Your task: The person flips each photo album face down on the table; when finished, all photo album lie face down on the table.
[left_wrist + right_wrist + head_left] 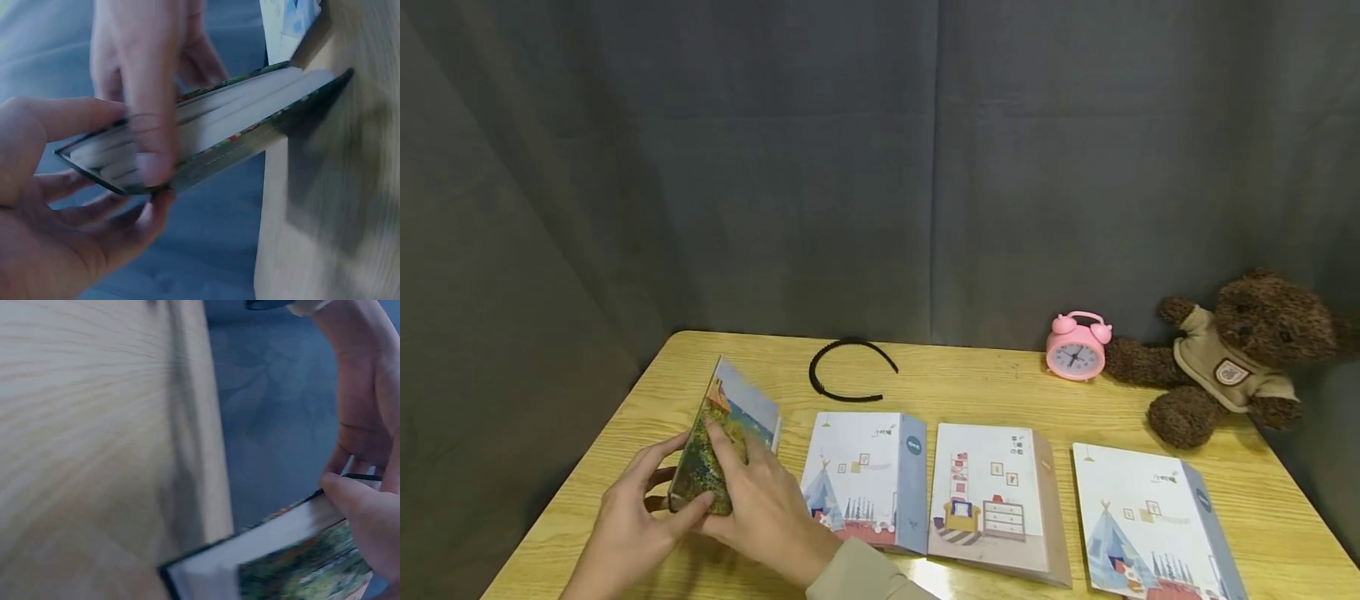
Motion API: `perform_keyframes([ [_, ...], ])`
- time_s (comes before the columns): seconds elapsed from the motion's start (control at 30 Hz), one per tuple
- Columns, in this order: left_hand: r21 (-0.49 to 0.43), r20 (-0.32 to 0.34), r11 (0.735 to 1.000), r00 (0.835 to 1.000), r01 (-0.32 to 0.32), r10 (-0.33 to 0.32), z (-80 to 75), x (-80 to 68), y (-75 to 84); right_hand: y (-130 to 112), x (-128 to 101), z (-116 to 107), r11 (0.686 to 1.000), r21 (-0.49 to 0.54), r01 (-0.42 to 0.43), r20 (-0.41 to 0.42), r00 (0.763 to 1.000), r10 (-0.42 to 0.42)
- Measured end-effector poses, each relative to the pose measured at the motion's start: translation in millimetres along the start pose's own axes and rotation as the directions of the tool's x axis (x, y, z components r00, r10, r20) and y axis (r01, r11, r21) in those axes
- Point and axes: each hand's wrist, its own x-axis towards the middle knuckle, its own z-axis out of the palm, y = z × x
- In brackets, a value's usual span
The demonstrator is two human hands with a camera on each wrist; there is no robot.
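A hardcover book (748, 408) with a painted landscape on its cover stands on end over the left part of the table. My left hand (632, 521) grips it from the left, its thumb along the lower edge. My right hand (767, 504) holds it from the other side, fingers spread across the picture cover. White page edges of the book (250, 106) show between the dark covers in the left wrist view, with the right thumb pressed over them. The right wrist view shows the book (306, 569) parted, with a green picture inside.
Three pale illustrated books lie to the right: one with a blue strip (861, 467), one with a brown strip (992, 492), another blue-edged one (1150, 517). Behind are a black headband (815, 379), pink alarm clock (1075, 354) and brown teddy bear (1217, 358).
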Motion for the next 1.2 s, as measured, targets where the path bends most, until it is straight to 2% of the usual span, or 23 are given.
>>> perform_keyframes([
  [0.17, 0.002, -0.103, 0.990, 0.985, -0.140, 0.140, 6.7, 0.8, 8.3, 4.4, 3.2, -16.3, 0.996, 0.089, 0.030, -0.053, 0.998, -0.026],
  [0.27, -0.081, -0.086, 0.981, 0.981, -0.179, 0.172, 9.6, 1.2, 8.4, 8.4, 2.8, -21.9, 0.992, 0.120, 0.031, -0.084, 0.996, -0.021],
  [0.33, -0.173, -0.012, 0.971, 0.986, -0.165, 0.165, 9.4, 1.2, 4.6, 11.0, 2.2, -24.2, 0.988, 0.150, 0.027, -0.101, 0.995, -0.011],
  [0.4, -0.257, 0.102, 0.961, 0.986, -0.101, 0.131, 8.1, 2.0, -3.0, 13.0, 2.0, -25.6, 0.985, 0.173, 0.023, -0.112, 0.994, -0.003],
  [0.47, -0.282, 0.227, 0.959, 0.971, -0.010, 0.077, 8.7, 3.9, -13.0, 14.3, 1.9, -26.6, 0.981, 0.195, 0.027, -0.111, 0.994, -0.005],
  [0.53, -0.271, 0.323, 0.962, 0.945, 0.045, 0.047, 13.9, 7.3, -22.9, 15.4, 1.9, -26.5, 0.977, 0.211, 0.031, -0.109, 0.994, -0.008],
  [0.63, -0.222, 0.384, 0.973, 0.923, 0.065, 0.025, 29.3, 11.3, -32.9, 17.1, 0.6, -26.2, 0.974, 0.226, 0.032, -0.109, 0.994, -0.008],
  [0.7, -0.215, 0.382, 0.975, 0.923, 0.052, 0.035, 39.8, 11.5, -35.8, 18.1, -0.9, -25.9, 0.970, 0.242, 0.032, -0.109, 0.994, -0.006],
  [0.83, -0.108, 0.291, 0.994, 0.956, -0.011, 0.042, 52.2, 8.1, -36.8, 18.6, -1.8, -25.2, 0.962, 0.268, 0.050, -0.107, 0.994, -0.022],
  [0.93, -0.013, 0.222, 0.998, 0.973, -0.055, 0.056, 55.5, 7.0, -35.3, 19.8, -1.8, -24.8, 0.955, 0.293, 0.054, -0.103, 0.994, -0.025],
  [1.07, 0.075, 0.195, 0.997, 0.981, -0.010, -0.005, 51.8, 7.7, -34.7, 19.7, -2.1, -22.1, 0.945, 0.324, 0.032, -0.096, 0.995, -0.001],
  [1.13, 0.124, 0.199, 0.991, 0.978, 0.041, -0.066, 47.8, 8.7, -35.5, 17.5, -2.9, -19.6, 0.952, 0.307, -0.004, -0.092, 0.995, 0.034],
  [1.2, 0.197, 0.191, 0.979, 0.978, 0.049, -0.088, 44.2, 9.3, -38.2, 15.3, -4.1, -17.1, 0.962, 0.268, -0.047, -0.089, 0.993, 0.073],
])
